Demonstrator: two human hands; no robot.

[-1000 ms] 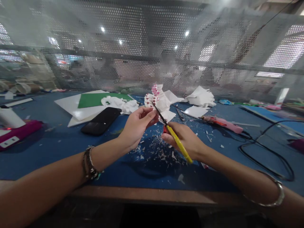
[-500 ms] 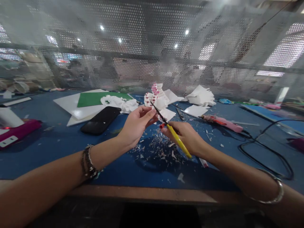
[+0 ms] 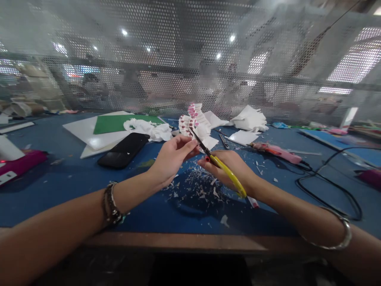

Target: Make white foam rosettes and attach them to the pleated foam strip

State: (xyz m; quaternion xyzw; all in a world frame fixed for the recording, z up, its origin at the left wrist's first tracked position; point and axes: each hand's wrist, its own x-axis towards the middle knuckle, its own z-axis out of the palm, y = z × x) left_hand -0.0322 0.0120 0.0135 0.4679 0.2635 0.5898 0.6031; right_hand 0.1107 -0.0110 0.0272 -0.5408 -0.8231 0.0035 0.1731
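My right hand [image 3: 230, 171] is closed round yellow-handled scissors [image 3: 222, 167], blades pointing up and left. My left hand [image 3: 172, 157] pinches something small at the blade tips; I cannot make out what it is. Both hands hover over a scatter of tiny white paper scraps [image 3: 199, 186] on the blue table [image 3: 74, 186]. Just behind the hands stands a folded white paper piece with pink dots [image 3: 195, 121].
A black phone [image 3: 125, 149] lies left of my hands beside white and green sheets [image 3: 111, 125]. Crumpled white paper [image 3: 149, 129] and white folded papers [image 3: 248, 119] sit further back. A pink glue gun [image 3: 275, 153] with a black cable [image 3: 327, 182] is at right. A perforated screen [image 3: 190, 59] closes the far side.
Both hands have dropped slightly towards the table. The scissors' handle has tilted lower and rightward. The view has shifted up a little.
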